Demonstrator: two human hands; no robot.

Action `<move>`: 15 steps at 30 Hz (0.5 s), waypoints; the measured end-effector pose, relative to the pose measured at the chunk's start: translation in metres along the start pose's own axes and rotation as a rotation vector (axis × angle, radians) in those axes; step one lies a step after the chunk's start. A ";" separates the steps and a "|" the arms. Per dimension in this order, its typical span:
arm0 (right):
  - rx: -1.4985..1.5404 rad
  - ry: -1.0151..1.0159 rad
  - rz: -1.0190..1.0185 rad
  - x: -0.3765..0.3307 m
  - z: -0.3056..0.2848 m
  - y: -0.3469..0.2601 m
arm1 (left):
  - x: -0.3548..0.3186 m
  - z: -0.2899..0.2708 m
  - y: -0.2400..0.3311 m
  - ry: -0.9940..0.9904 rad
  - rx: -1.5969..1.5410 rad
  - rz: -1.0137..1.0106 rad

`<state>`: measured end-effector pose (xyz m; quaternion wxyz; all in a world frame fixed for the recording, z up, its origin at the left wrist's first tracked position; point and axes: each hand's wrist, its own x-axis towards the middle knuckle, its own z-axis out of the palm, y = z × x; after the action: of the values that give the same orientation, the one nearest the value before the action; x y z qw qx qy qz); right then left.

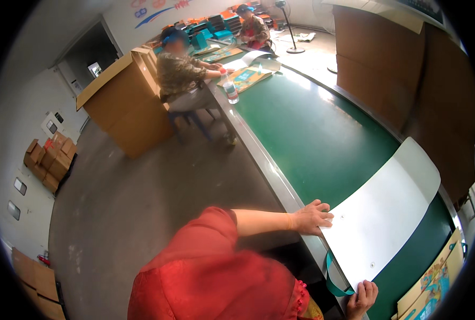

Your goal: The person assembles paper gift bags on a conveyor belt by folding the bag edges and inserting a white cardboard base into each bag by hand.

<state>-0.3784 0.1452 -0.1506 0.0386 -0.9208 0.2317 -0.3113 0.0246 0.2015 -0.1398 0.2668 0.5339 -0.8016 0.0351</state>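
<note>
A large white card panel (384, 205) lies across the green work surface in front of me, its far end curling upward. Two small round fasteners show near its close edge, and a teal ribbon loop (332, 277) hangs from that edge. My left hand (312, 217) has its fingers bent over the panel's left near corner, at the metal rim of the table. At the right near corner, my right hand (362, 300) is closed on the edge with curled fingers. The undersides of both grips are hidden.
The green conveyor-like table (306, 138) runs away to the far left. Printed yellow-and-teal bags (432, 282) lie at the lower right. Farther off stand a plastic bottle (230, 90), a seated co-worker (181, 72), another person (254, 29) and large cardboard boxes (128, 106).
</note>
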 end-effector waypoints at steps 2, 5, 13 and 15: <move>0.009 -0.005 0.019 0.002 0.001 0.000 | 0.002 -0.001 -0.002 0.056 0.029 0.067; 0.034 -0.031 0.038 0.010 -0.003 -0.007 | -0.003 0.004 -0.007 0.039 0.004 0.143; 0.019 -0.128 0.058 -0.004 -0.003 0.004 | 0.005 0.000 -0.011 0.029 -0.098 0.261; 0.046 -0.138 0.023 -0.012 -0.004 0.002 | -0.001 0.001 -0.007 0.022 -0.134 0.270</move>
<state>-0.3901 0.1486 -0.1541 0.0794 -0.9362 0.2320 -0.2520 0.0305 0.1986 -0.1430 0.3036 0.4018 -0.8636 0.0228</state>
